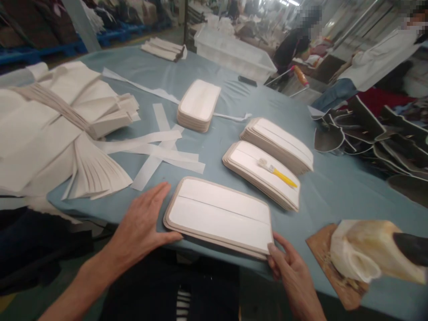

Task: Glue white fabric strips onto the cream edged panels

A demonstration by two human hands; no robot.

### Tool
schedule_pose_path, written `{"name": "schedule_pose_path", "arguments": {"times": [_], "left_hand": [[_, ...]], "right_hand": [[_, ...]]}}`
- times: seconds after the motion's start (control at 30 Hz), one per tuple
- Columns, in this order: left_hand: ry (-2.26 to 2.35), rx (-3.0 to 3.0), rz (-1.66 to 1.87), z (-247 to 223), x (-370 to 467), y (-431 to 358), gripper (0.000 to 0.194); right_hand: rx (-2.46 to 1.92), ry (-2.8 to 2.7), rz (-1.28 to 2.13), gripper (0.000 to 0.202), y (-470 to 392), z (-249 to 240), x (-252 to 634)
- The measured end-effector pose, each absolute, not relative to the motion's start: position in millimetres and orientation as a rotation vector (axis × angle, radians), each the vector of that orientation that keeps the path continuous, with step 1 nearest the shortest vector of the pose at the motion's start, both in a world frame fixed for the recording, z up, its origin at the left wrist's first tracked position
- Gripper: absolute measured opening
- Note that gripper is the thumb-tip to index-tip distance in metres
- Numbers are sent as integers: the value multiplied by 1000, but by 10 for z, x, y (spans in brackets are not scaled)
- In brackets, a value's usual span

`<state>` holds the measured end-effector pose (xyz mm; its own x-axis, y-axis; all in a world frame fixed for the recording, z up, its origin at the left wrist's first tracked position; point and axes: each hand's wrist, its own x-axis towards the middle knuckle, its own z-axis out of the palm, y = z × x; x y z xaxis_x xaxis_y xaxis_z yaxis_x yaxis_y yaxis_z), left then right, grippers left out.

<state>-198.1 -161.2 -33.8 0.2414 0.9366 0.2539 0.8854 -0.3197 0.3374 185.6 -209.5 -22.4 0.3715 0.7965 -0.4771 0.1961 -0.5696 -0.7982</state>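
A low stack of rounded rectangular panels (220,214), beige-rimmed with white tops and a dark line along them, lies at the table's near edge. My left hand (143,223) is at its left end, thumb and fingers spread, the thumb by the near left corner. At the right end, my right hand (289,263) grips the near right corner between thumb and fingers. Just behind are two taller stacks of similar panels; a brush with a yellow handle (284,177) rests on the nearer one (244,154), and the other (281,140) stands beyond it.
Another panel stack (199,102) stands farther back. White strips (163,151) cross beside a large bundle of cream pieces (40,129) at left. At right are a glue-stained container (361,249) on a brown board (323,249) and dark curved pieces (364,129). A white bin (234,53) and people are behind.
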Motion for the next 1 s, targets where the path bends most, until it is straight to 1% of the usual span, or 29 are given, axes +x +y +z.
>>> {"name": "schedule_pose_path", "arguments": {"times": [0.03,0.07,0.1,0.2,0.33,0.5,0.6,0.73,0.83,1.0], "left_hand": [[1736,2357,531,-391,-2071,-1582,113],[1706,2337,457,-424,-2125,-1551,119],[1672,2318,405,-440,-2149,-1522,120],[1607,2288,359,-428,-2121,-1453,115],[1565,2359,388,-471,-2111,-1436,112],[1507,2443,476,-565,-2162,-1460,94],[1518,2434,474,-552,-2155,-1455,89],[1536,2384,454,-515,-2148,-1433,85],[1533,2361,480,-521,-2156,-1432,84],[1532,2435,560,-679,-2212,-1425,89]], "right_hand": [[-1987,-855,1184,100,-2090,-221,1855],[-1985,-855,1173,100,-2085,-214,1847],[-1984,-856,1167,101,-2081,-202,1833],[-1983,-861,1155,106,-2070,-151,1781],[-1992,-873,1163,112,-2065,-101,1742],[-2047,-917,1136,110,-2048,-41,1710],[-2108,-1038,1072,102,-2055,-11,1700],[-2298,-1340,838,84,-2121,-11,1720],[-2421,-1488,692,78,-2176,11,1700],[-2392,-1764,739,67,-2175,83,1621]]}}
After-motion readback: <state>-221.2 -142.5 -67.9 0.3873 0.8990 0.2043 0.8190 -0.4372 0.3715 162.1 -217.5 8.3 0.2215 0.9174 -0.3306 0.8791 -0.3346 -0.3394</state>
